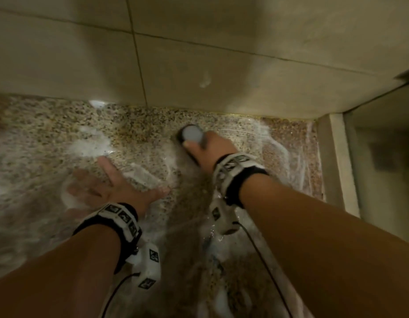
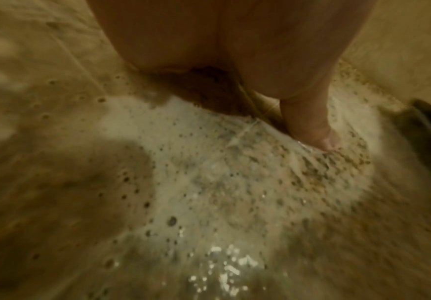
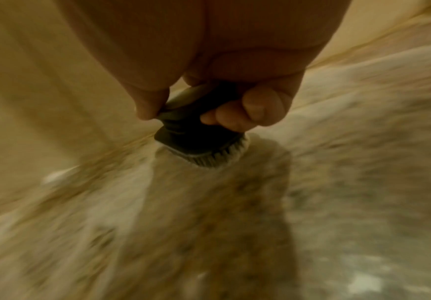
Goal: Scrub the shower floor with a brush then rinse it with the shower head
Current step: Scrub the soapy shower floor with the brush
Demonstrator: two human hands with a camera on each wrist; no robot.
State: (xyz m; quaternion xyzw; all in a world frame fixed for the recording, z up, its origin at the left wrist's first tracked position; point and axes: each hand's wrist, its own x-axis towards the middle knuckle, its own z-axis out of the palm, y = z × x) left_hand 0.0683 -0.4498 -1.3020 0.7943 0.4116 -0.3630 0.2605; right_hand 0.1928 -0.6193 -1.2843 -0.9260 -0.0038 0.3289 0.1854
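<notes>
The speckled granite shower floor [image 1: 141, 125] is wet and streaked with white foam [image 1: 93, 143]. My right hand [image 1: 210, 148] grips a scrub brush [image 1: 191, 135] with a grey top and dark body, bristles down on the floor close to the wall. In the right wrist view the fingers [image 3: 247, 109] curl round the dark brush handle [image 3: 191, 123], and the bristles [image 3: 209, 158] press on the stone. My left hand [image 1: 107, 182] lies flat on the soapy floor with fingers spread. Its thumb [image 2: 309, 125] touches the foamy floor [image 2: 209, 182]. No shower head shows.
A beige tiled wall [image 1: 199, 53] rises just behind the brush. At the right a raised stone curb [image 1: 334, 161] borders the floor, with a glass panel [image 1: 382, 145] beyond it. Cables run from both wrist cameras along my forearms.
</notes>
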